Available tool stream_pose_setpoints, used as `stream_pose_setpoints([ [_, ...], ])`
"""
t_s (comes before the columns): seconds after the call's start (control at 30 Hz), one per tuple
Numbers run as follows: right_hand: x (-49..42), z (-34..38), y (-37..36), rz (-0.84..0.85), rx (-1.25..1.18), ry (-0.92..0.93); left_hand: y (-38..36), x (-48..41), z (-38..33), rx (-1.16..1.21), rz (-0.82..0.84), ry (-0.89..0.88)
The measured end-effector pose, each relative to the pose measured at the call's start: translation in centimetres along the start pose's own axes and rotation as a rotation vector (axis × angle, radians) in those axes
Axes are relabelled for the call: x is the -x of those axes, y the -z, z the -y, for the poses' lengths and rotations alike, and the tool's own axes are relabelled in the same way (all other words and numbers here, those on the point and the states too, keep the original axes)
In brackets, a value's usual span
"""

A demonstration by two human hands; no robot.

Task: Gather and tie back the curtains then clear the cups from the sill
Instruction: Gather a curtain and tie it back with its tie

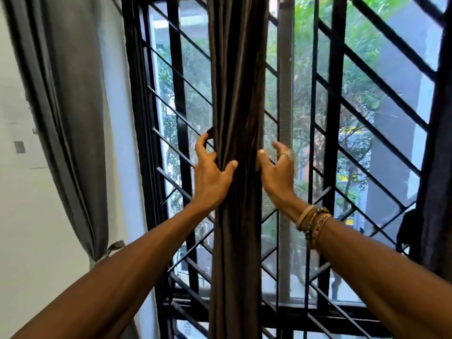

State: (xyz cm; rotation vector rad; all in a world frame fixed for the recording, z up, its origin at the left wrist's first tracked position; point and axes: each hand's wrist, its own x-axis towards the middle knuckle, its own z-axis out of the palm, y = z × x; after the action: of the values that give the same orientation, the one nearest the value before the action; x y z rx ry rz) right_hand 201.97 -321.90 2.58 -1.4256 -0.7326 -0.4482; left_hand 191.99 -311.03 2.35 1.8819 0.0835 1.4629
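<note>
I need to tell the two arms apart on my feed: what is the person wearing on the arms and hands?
Both forearms are bare, with no sleeves in view. The right wrist carries a stack of bracelets: a pale tan band, beaded strands with green beads, and a patterned woven band. The right hand has a ring on one finger. The left hand and its wrist are bare.

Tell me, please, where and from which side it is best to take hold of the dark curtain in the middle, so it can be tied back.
Probably at its narrow waist, where the dark curtain is already bunched into tight vertical folds. Come from both sides: left hand presses the left edge, right hand is open at the right edge, so they can encircle it.
</note>
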Motion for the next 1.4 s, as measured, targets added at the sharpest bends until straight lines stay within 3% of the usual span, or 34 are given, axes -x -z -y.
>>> stream_pose_setpoints([
  [0.07,-1.9,0.8,-0.3,0.035,-0.27,-0.226,-0.6,-0.2,-0.1,0.077,0.012,0.069],
  [0.13,-3.1,1.5,-0.4,0.053,-0.45,-0.379,-1.1,-0.4,-0.4,-0.035,0.019,0.041],
  [0.23,-3.8,1.6,-0.9,0.02,-0.534,-0.474,-1.7,-0.3,-0.9,-0.211,0.049,-0.043],
  [0.33,-4.4,1.7,-1.7,0.117,-0.606,-0.543,-1.6,-0.9,-0.9,-0.285,0.07,-0.069],
  [0.53,-5.2,2.8,-2.1,0.395,-0.77,-0.446,0.1,-2.7,-0.1,-0.216,0.123,-0.051],
  [0.7,-5.9,5.2,-3.9,0.502,-0.86,-0.321,1.7,-4.3,-0.5,0.182,0.225,0.105],
  [0.9,-6.2,5.5,-4.9,0.598,-0.888,-0.229,1.7,-4.7,1.5,0.006,0.162,0.069],
  [1.03,-5.8,4.8,-4.7,0.695,-0.806,-0.264,2.3,-4.8,1.7,0.069,0.191,0.078],
  [1.27,-5.8,4.6,-3.1,0.704,-0.736,-0.335,2.7,-5.6,0.6,0.253,0.424,0.197],
  [1.4,-6.0,4.9,-1.6,0.769,-0.649,-0.367,2.4,-5.0,0.0,0.271,0.473,0.268],
])
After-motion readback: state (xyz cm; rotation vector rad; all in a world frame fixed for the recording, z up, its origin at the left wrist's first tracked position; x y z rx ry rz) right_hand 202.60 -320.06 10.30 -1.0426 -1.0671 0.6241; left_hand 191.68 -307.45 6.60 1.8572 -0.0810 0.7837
